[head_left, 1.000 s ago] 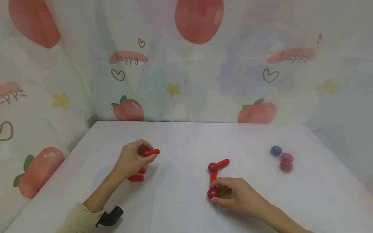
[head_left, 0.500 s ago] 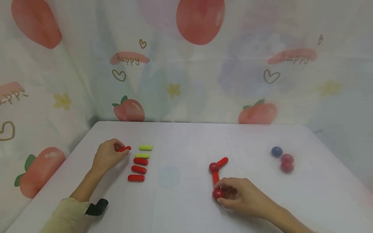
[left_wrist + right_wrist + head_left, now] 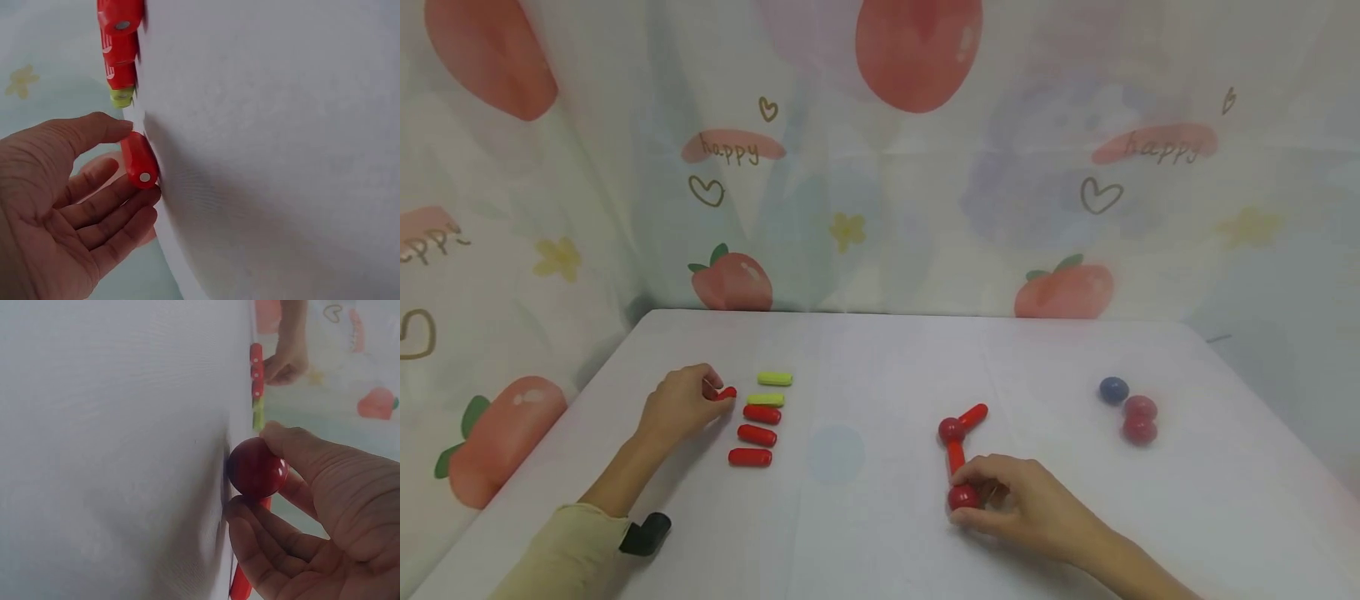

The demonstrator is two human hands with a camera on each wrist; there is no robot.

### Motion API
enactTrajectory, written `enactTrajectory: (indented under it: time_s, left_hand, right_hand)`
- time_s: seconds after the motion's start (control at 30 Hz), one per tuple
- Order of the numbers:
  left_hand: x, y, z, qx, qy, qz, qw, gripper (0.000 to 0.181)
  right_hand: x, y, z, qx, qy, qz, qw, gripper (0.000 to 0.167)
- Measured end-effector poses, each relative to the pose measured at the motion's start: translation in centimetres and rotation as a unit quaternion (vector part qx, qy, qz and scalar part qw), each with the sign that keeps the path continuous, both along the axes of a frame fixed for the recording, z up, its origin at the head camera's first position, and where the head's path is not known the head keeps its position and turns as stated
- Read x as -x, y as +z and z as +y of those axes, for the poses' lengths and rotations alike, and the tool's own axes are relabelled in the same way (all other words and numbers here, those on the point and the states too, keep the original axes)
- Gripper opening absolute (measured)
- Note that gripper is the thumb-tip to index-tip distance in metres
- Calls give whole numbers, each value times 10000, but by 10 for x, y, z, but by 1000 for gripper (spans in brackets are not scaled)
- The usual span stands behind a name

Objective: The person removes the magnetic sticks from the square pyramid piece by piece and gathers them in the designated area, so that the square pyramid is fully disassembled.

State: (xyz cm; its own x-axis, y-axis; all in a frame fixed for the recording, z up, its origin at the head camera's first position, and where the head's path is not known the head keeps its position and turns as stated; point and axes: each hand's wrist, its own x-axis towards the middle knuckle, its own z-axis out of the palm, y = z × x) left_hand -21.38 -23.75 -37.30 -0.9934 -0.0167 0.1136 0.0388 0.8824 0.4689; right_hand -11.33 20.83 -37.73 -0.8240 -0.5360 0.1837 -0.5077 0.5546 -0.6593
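In the head view my left hand holds a short red stick between thumb and fingers, at the left of the table. The left wrist view shows this red stick low at the white surface, with a pale round spot on its end. My right hand pinches a dark red ball between thumb and fingers. From that ball a red stick leads to a second red ball, with another red stick angled off it. The right wrist view shows the gripped ball close up.
Right of my left hand lie red sticks in a column, with two yellow-green sticks beyond them. At the far right sit a blue ball and two pinkish-red balls. A patterned curtain stands behind the white table.
My left hand has moved left with its red stick, away from above the column, and then slightly lower, uncovering the other sticks. My right hand and its joined pieces have shifted slightly right.
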Motion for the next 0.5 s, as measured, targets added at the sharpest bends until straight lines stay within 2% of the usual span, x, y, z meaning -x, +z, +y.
enactTrajectory:
  time_s: [0.13, 0.2, 0.33, 0.43, 0.5]
  left_hand:
    - [-6, 6, 5, 26, 54, 338, 9994, 33]
    - [-10, 11, 12, 9, -64, 633, 9980, 33]
    - [-19, 19, 35, -160, -670, 1248, 9898, 27]
    - [-25, 23, 58, -300, -1222, 1522, 9803, 23]
    - [-29, 24, 74, -364, -1558, 1592, 9742, 22]
  right_hand:
    - [1, -1, 0, -75, -34, 113, 9999, 23]
    - [1, 0, 1, -118, -20, 91, 9999, 24]
    - [2, 1, 2, -144, 80, 86, 9998, 26]
    - [2, 1, 3, -141, 164, 41, 9998, 27]
    - [2, 2, 3, -157, 203, -83, 9996, 27]
